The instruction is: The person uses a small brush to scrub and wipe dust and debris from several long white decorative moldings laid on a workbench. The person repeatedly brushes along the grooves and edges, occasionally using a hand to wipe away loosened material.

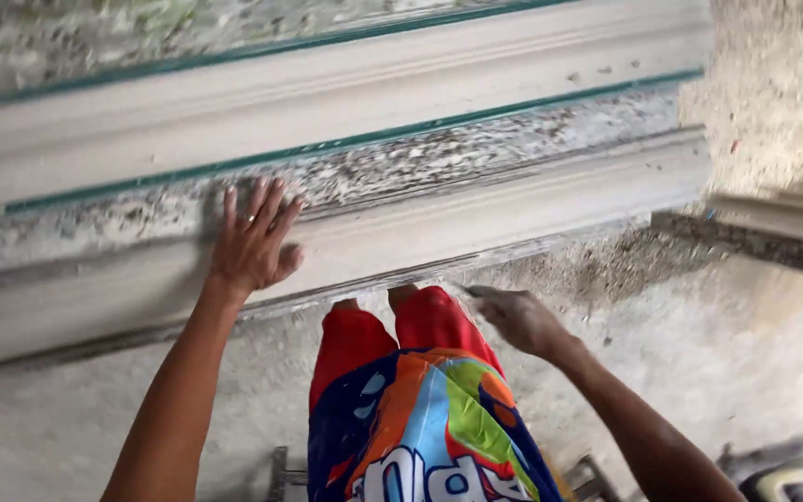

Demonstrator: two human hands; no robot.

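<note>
My left hand (255, 237) lies flat, fingers spread, on the upper edge of a long white moulded cornice piece (476, 218) resting on a spattered bench. A ring shows on one finger. My right hand (518, 318) hangs lower, near the bench's underside, fingers curled around a small dark thin tool (478, 291) whose kind I cannot tell. A second white moulding (327, 93) lies parallel further back, between green-edged strips. My red shorts and colourful shirt (420, 418) fill the lower middle.
Another pale moulding end (778, 216) juts in from the right. A dusty plaster-coated floor (745, 344) spreads below. Dark metal objects (792, 469) sit at the bottom right corner and behind my legs.
</note>
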